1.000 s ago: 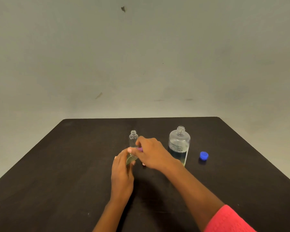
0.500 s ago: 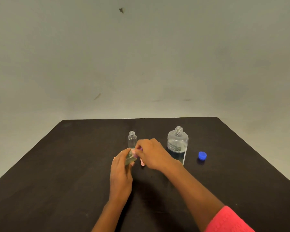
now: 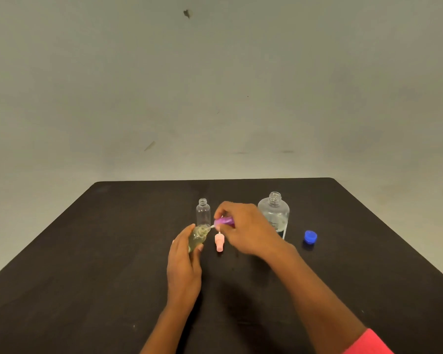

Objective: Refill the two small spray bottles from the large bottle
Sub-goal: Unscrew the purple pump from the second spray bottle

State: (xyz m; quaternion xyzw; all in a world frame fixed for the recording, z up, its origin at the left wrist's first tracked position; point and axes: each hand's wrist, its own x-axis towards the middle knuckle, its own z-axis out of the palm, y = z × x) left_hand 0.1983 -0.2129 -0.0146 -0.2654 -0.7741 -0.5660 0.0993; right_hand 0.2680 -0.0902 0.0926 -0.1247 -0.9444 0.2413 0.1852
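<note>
Since a second ago, lifts purple plastic spray head off small clear yellowish-filled spray bottle: right hand grip pinching head, left hand grip round tilted bottle, mid-tabletop. Draw tube out straight.

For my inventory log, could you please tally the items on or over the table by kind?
Small bottles: 2, empty bottle, yellowish bottle
Large bottle: 1
Spray tops: 2, purple top, pink top
Blue cap: 1
Total: 6
</note>
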